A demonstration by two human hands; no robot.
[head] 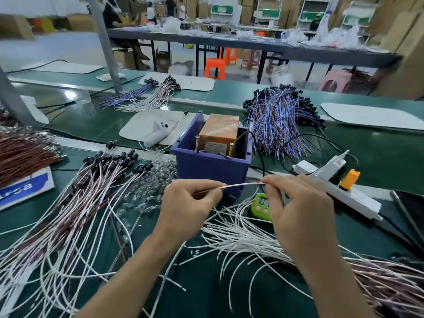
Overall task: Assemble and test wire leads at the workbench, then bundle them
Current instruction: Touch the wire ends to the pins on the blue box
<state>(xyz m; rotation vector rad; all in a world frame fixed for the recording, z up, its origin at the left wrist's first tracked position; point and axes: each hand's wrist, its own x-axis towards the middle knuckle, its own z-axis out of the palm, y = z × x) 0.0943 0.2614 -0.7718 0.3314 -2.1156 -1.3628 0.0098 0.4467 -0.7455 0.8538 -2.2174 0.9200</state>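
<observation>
A thin white wire lead point(241, 185) stretches level between both hands, just in front of the blue tester box point(211, 164). My left hand point(185, 207) pinches its left end, where a reddish strand shows. My right hand point(298, 207) pinches the right end between thumb and forefinger. Below the hands lies a loose fan of white leads point(236, 235) on the green mat. A pile of leads with black connectors point(91, 187) spreads to the left.
The blue box holds an orange block point(219, 131) and two brass pins. A green timer point(261, 206) sits by my right hand. A white power strip with an orange plug point(350, 179) lies right. Purple wire bundles point(282, 125) lie behind, clear beads point(151, 180) left of the box.
</observation>
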